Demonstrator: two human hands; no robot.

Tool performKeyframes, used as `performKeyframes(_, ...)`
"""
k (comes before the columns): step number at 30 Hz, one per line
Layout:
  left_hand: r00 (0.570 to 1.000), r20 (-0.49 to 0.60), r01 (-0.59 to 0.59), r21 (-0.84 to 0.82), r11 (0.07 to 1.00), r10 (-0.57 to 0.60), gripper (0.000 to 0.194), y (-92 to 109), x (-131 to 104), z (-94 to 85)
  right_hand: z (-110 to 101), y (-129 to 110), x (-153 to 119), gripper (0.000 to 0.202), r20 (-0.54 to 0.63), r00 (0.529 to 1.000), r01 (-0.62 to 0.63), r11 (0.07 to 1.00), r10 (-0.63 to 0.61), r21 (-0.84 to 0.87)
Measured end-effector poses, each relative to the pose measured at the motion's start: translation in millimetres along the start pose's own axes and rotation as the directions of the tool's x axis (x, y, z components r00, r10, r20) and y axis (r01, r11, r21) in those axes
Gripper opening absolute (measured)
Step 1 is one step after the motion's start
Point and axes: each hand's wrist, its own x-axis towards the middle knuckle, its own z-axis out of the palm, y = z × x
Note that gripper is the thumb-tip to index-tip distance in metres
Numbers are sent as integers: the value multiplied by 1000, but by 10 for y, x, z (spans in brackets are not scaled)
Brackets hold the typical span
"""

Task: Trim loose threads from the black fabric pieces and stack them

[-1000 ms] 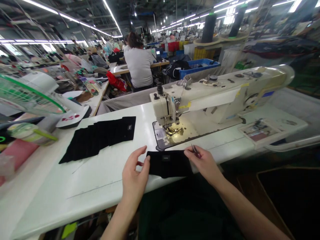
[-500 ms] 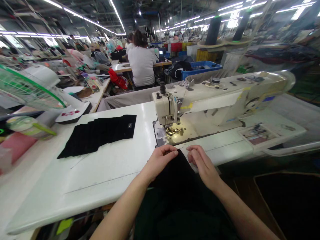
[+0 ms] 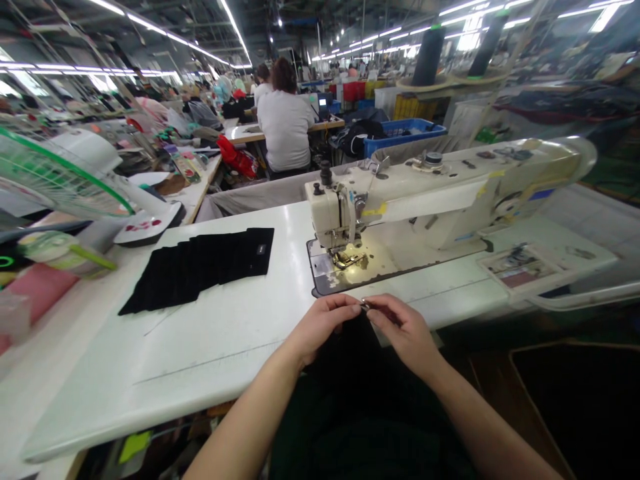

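Note:
My left hand (image 3: 320, 327) pinches the top edge of a black cloth piece (image 3: 353, 343) between thumb and fingertips, in front of the sewing machine (image 3: 333, 220). The cloth hangs down toward my lap and merges with my dark clothing. Close beside it, my right hand (image 3: 406, 330) is closed, thumb against fingers, on a small shiny metal piece (image 3: 365, 305) at the cloth's edge. Its exact kind is too small to tell. To the left, a fanned stack of black cloth pieces (image 3: 200, 268) lies on the white table (image 3: 240, 320), a small label on the rightmost one.
A green-rimmed fan (image 3: 65, 173) stands at the left, near a lidded tub (image 3: 65, 253) and a pink item (image 3: 43, 290). Behind the machine are a blue basket (image 3: 405, 135) and a seated person (image 3: 286, 127). Dark thread cones (image 3: 429, 57) rise at the back right.
My right hand has moved left to meet my left fingertips, and a small shiny metal piece now shows between them. My left hand keeps its pinch on the cloth.

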Motion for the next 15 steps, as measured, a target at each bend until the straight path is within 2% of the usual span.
performKeyframes(15, 1000, 20, 25, -44, 999, -24, 19, -29, 4, 32, 3, -11, 7, 19, -41, 999, -12, 1000, 12, 5)
